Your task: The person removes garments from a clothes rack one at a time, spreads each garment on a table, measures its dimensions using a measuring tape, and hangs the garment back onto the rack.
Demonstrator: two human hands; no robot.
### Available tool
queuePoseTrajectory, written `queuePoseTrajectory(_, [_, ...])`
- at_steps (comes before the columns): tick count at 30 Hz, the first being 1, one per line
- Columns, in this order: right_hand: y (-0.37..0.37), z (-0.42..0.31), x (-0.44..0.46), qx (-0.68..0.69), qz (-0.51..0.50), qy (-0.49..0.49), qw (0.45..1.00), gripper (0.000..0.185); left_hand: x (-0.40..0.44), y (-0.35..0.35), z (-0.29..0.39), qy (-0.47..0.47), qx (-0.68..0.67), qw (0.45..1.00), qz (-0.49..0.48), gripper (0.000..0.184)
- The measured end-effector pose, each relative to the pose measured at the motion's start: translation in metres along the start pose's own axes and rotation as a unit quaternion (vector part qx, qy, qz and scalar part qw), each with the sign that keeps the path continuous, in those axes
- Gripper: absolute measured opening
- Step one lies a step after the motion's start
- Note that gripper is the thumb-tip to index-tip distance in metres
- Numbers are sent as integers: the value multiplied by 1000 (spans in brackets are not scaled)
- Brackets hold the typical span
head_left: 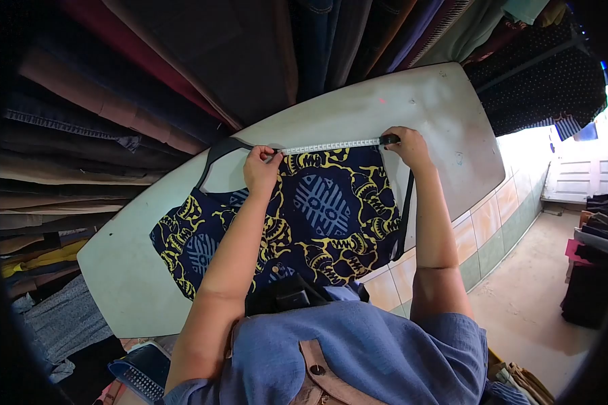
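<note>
A white measuring tape is stretched straight along the upper edge of a navy patterned cloth bag with yellow and light blue motifs. My left hand pinches one end of the tape near the middle of that edge. At the right corner, my right hand grips the dark case of the tape. Dark straps are joined to the cloth: one loops out at the upper left, the other hangs down the right side. My left forearm covers part of the cloth.
The cloth lies on a pale board-like table with angled ends. Folded garments are stacked at the left, with more hanging behind. A black dotted garment hangs at the upper right. Tiled floor and a white door show at the right.
</note>
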State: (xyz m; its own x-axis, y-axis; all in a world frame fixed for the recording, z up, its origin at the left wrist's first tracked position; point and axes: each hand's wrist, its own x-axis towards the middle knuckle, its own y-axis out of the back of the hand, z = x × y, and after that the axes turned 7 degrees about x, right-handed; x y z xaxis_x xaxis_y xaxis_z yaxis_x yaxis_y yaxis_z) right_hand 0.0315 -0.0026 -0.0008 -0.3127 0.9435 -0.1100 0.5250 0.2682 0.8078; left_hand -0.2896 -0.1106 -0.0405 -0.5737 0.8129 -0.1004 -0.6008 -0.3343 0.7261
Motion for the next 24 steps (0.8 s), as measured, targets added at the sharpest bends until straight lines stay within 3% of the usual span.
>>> queuePoseTrajectory(7, [-1,-1,-3,-24,7,17,1000,29,1,0,-3,-9,4,1000,-14,22])
queuePoseTrajectory(9, [1,-6,-7,-36,17,34,999,29,5,2,-10,-92,-13,994,-52,20])
queuePoseTrajectory(12, [12,-7,-29,62,84,54,993,29,3,38,-17,-110,-94,984,-102,21])
queuePoseTrajectory(15, [28,8,-71,141,153,24,978,30,3,94,-51,-254,132,954,87,25])
queuePoseTrajectory(16, [32,16,-89,150,167,8,974,30,5,108,-71,-248,195,943,104,29])
queuePoseTrajectory(18, [39,30,-130,364,164,-53,915,28,-1,123,-112,-178,285,933,129,35])
queuePoseTrajectory(19, [43,41,-155,318,183,-98,925,29,-3,127,-126,-148,321,926,133,37])
queuePoseTrajectory(20, [52,35,-182,461,149,-165,859,29,-4,131,-126,-146,319,926,142,37])
queuePoseTrajectory(21, [38,63,-207,591,158,-156,776,31,-5,136,-125,-112,335,932,83,35])
queuePoseTrajectory(22, [12,98,-235,621,194,-110,751,32,-5,141,-124,-78,347,934,24,35])
queuePoseTrajectory(23, [-15,127,-260,391,232,64,888,33,-3,145,-122,-79,344,935,32,35])
queuePoseTrajectory(24, [-30,130,-277,688,258,-102,671,20,1,148,-118,-86,373,923,-45,35])
